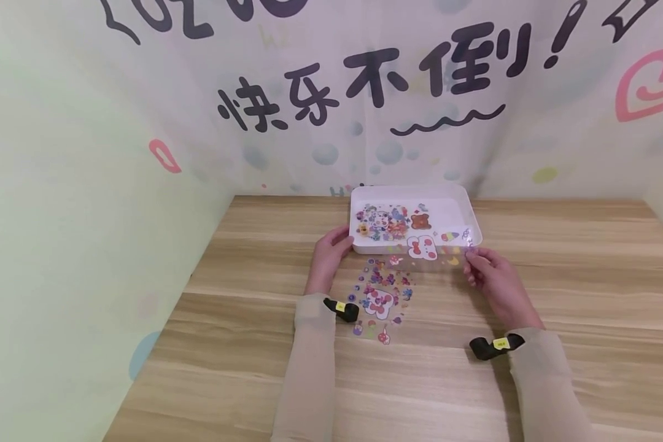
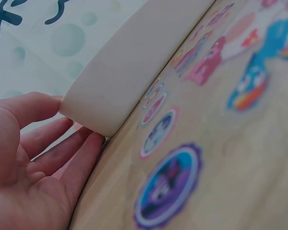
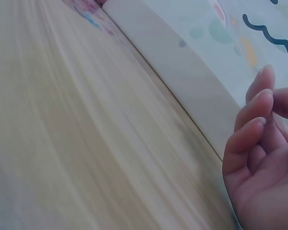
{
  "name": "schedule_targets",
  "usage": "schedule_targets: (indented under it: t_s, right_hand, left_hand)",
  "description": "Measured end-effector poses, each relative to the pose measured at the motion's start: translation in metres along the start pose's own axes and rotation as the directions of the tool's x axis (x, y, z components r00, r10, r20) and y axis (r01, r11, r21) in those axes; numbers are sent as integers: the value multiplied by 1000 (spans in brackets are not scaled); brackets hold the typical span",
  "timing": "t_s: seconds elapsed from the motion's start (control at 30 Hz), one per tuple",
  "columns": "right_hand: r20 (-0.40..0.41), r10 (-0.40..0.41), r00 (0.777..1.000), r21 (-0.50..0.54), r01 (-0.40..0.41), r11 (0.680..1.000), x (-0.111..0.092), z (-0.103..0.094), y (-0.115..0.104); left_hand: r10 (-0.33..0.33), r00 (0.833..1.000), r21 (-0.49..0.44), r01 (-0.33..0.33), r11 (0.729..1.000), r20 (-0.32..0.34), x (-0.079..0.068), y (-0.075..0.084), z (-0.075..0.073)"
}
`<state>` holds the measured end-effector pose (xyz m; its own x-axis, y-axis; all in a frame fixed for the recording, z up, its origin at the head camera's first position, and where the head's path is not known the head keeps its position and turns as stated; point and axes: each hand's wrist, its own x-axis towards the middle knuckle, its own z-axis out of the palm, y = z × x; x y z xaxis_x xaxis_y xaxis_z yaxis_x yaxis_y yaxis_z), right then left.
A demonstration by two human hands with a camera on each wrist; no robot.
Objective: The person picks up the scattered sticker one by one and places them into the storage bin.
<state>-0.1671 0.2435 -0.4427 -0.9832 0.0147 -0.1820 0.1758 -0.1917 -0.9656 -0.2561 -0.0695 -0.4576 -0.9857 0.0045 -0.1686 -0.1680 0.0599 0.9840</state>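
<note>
A shallow white tray (image 1: 447,209) stands at the back of the table. My left hand (image 1: 327,261) grips its front left corner; in the left wrist view the thumb presses the top of the tray wall (image 2: 115,72), with fingertips near its bottom edge. My right hand (image 1: 500,285) pinches the right edge of a clear sticker sheet (image 1: 422,248) printed with a white bunny and a brown bear. That sheet overlaps the tray's front right part. Inside the tray, on the left, lie more colourful stickers (image 1: 383,222).
Another clear sticker sheet (image 1: 378,302), with a bunny and small round badges, lies on the wooden table (image 1: 243,344) in front of the tray. A printed cloth (image 1: 309,147) with large dark lettering hangs right behind the table. Each wrist wears a black camera strap (image 1: 345,309).
</note>
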Motion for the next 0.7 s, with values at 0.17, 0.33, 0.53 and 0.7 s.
schedule_targets:
  t_s: [0.17, 0.33, 0.53, 0.7]
  right_hand:
    - [-27, -10, 1000, 40, 11, 999, 5, 4, -2]
    - [-51, 6, 999, 68, -3, 998, 7, 6, -4]
    - [-80, -37, 996, 164, 50, 985, 10, 8, -7]
    - [-118, -59, 991, 195, 81, 977, 12, 9, -11]
  left_hand:
    - [42, 999, -42, -42, 998, 8, 1, 0, -1]
    - [71, 997, -58, -70, 996, 21, 1, -1, -1]
    - [71, 997, -52, -70, 996, 13, 1, -2, 0]
    - [58, 998, -46, -57, 997, 21, 1, -1, -1]
